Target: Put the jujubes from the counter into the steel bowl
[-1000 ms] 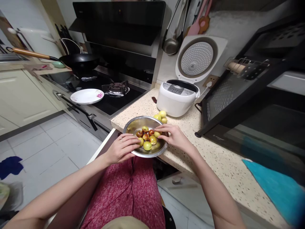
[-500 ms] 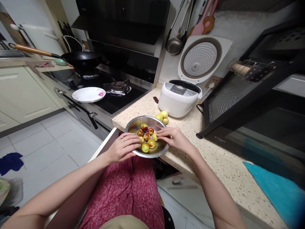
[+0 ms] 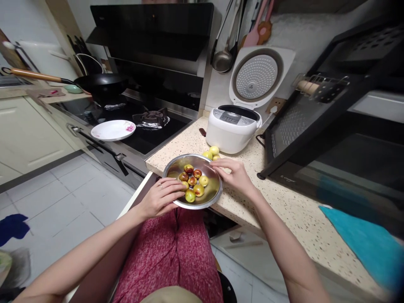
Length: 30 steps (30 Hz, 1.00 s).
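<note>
My left hand curls against the near rim of the steel bowl, ring showing; my right hand arches over its far-right rim, fingers bent, both forearms bare.

Head camera looks down, close over countertop.

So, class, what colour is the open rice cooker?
White rice cooker, with a grey inner lid; head view.
</note>
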Each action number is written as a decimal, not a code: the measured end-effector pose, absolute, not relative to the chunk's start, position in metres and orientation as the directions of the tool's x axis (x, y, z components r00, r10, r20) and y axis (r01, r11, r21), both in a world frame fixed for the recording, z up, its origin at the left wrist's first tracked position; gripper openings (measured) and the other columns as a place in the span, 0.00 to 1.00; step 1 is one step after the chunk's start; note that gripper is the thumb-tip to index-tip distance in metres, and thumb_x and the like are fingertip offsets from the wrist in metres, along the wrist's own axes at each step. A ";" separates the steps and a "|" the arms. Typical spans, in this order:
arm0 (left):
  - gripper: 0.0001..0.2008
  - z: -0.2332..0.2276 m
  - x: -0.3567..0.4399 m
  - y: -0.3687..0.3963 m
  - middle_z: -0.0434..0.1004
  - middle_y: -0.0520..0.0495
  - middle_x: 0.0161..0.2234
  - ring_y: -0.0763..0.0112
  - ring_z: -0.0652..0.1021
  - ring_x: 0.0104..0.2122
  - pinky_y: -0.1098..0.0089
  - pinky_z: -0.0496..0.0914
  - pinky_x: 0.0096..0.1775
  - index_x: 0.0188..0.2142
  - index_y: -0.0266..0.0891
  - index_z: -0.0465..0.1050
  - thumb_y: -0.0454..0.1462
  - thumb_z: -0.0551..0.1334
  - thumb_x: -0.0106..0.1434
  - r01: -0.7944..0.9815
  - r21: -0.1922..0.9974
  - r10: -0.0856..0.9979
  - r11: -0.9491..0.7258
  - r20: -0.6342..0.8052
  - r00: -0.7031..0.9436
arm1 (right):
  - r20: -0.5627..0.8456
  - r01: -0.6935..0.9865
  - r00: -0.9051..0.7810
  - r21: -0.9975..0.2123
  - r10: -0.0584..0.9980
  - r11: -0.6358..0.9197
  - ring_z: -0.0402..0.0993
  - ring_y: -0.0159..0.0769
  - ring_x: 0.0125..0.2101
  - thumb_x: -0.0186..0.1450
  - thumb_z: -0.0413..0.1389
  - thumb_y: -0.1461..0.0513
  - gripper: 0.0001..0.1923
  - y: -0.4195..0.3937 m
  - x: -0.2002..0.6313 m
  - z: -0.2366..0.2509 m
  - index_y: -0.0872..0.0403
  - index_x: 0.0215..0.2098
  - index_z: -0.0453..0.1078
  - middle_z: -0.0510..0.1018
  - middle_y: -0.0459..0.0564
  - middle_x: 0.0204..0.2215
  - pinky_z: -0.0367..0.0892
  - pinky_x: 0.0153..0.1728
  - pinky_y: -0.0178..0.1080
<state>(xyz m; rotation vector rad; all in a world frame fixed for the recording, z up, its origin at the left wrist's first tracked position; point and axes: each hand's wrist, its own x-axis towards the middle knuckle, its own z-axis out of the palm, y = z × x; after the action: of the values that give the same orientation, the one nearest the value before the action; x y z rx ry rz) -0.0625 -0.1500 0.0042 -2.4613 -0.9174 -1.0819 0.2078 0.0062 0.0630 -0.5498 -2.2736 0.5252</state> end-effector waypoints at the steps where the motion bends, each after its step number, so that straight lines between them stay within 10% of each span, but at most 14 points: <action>1: 0.18 0.004 -0.063 -0.150 0.81 0.39 0.52 0.60 0.78 0.54 0.56 0.71 0.56 0.56 0.37 0.70 0.44 0.51 0.77 0.660 -0.013 0.438 -0.751 0.738 0.513 | 0.582 0.274 -0.591 -0.507 0.559 0.817 0.82 0.42 0.47 0.69 0.59 0.62 0.10 0.011 0.210 0.062 0.49 0.46 0.82 0.85 0.51 0.45 0.75 0.54 0.51; 11: 0.18 0.002 -0.066 -0.150 0.79 0.38 0.54 0.60 0.77 0.56 0.56 0.69 0.57 0.55 0.36 0.71 0.43 0.50 0.77 0.656 -0.013 0.449 -0.755 0.718 0.532 | 0.477 0.526 -0.601 -0.368 0.641 0.767 0.71 0.46 0.60 0.70 0.50 0.68 0.23 0.044 0.218 0.034 0.52 0.60 0.72 0.74 0.55 0.61 0.66 0.62 0.53; 30: 0.18 -0.001 -0.070 -0.148 0.80 0.38 0.53 0.60 0.78 0.54 0.56 0.70 0.56 0.57 0.39 0.71 0.43 0.51 0.76 0.645 -0.002 0.449 -0.764 0.716 0.534 | 0.338 0.582 -0.660 -0.335 0.671 0.741 0.78 0.45 0.46 0.65 0.62 0.68 0.15 0.037 0.220 0.048 0.53 0.50 0.75 0.81 0.55 0.46 0.72 0.48 0.46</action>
<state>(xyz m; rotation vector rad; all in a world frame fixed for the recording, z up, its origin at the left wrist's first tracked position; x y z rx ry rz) -0.0696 -0.1484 -0.0013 -2.5083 -0.9158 -1.0565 0.2204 0.0370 0.0477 -0.9537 -2.4989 0.2736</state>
